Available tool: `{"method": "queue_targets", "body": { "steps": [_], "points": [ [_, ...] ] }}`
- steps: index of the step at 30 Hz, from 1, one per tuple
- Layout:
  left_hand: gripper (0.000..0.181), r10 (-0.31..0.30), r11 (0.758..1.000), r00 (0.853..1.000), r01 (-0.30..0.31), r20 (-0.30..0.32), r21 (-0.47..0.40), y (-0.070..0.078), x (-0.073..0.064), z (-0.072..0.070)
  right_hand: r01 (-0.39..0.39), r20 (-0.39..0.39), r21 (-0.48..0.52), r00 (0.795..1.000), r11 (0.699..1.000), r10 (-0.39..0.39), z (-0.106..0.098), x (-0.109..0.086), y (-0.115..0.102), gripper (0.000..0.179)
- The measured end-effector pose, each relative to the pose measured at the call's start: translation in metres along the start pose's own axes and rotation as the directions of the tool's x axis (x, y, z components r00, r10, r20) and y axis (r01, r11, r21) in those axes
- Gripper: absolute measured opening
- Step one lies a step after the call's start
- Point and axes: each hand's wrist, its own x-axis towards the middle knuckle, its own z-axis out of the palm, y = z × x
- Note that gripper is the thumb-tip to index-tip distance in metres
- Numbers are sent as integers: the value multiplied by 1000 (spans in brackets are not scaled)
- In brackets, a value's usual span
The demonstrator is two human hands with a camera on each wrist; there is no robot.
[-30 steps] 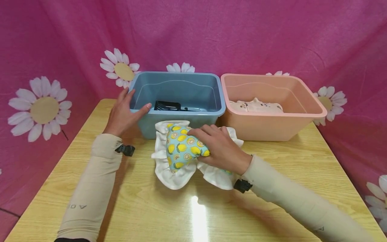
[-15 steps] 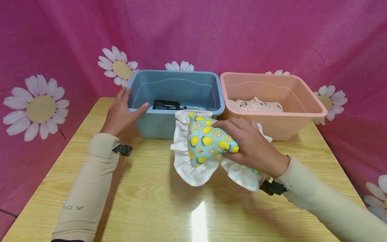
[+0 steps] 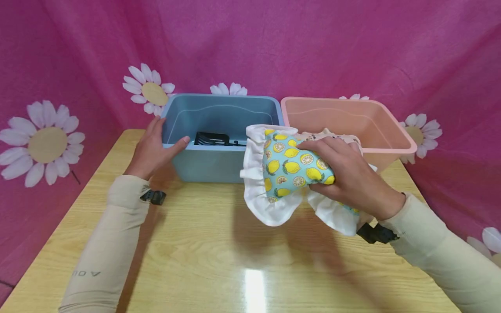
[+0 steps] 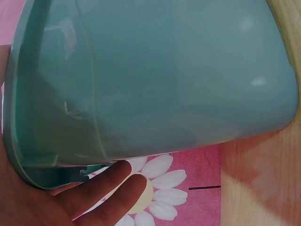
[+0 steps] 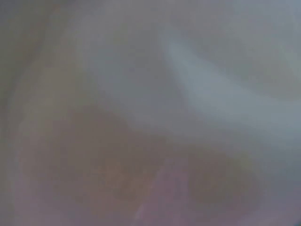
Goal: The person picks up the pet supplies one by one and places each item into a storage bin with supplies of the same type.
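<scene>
In the head view my right hand (image 3: 344, 169) grips the middle of a light-blue, lemon-print fabric piece (image 3: 285, 167) with a white frilled edge. It bunches under the fingers and hangs above the table, before the two bins. My left hand (image 3: 150, 150) holds the front left corner of a blue plastic bin (image 3: 211, 165), thumb at the front rim, other fingers along the left side. The left wrist view has two fingers (image 4: 117, 188) reaching under the rim of this bin. Blurred pale cloth (image 5: 211, 103) fills the right wrist view.
A black slotted scoop (image 3: 213, 139) lies inside the blue bin. Close to its right stands a pink bin (image 3: 387, 151) containing a pale printed cloth (image 3: 326, 135), partly covered by the frilled piece. The wooden table (image 3: 195, 261) meets a magenta daisy-print curtain (image 3: 250, 43).
My right hand has carried the frilled piece rightward and up, from in front of the blue bin to over the pink bin's front rim. The left hand stays at the blue bin's corner.
</scene>
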Motion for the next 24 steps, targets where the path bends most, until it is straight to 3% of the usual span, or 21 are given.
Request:
{"method": "queue_targets", "body": {
  "steps": [10, 17, 24],
  "points": [
    [103, -1, 1000, 1000, 1, 2, 21, -3, 1, -1, -9, -9, -38, 1000, 999, 9, -8, -5, 23, 80],
    [102, 10, 1000, 1000, -10, -11, 26, -3, 2, -1, 68, -36, -24, 997, 997, -69, -13, -2, 47, 74],
    [103, 9, 1000, 1000, -9, -8, 15, -4, 2, -1, 42, -17, -49, 999, 998, -43, -18, -3, 66, 79]
  ]
}}
